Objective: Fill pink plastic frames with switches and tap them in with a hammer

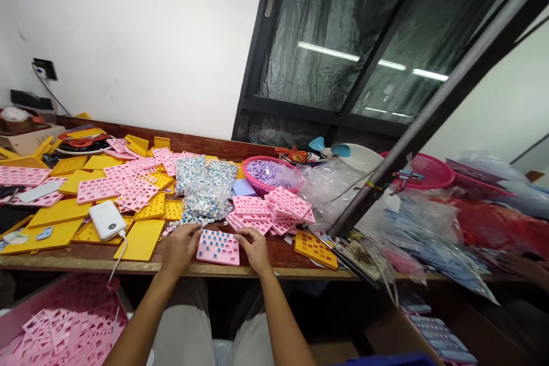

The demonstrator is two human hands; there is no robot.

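A pink board with square holes [218,249] lies at the table's front edge, between my hands. Small blue-and-white pieces sit in many of its holes; several holes along its right side show pink. At the upper left corner, my left hand [183,247] has its fingers bent and drawn together; whatever is between the tips is too small to make out. My right hand [256,249] pinches around the upper right corner, thumb against the board. Just behind are a heap of loose blue-and-white pieces [195,218] and stacked pink boards [251,209].
Yellow boards [141,240] and a white power bank [107,220] with a cable lie left. A pink basket [246,174] holds purple pieces. A slanted metal pole [398,148] crosses the right side, near plastic bags [424,229]. Below left stands a bin of pink boards [55,326].
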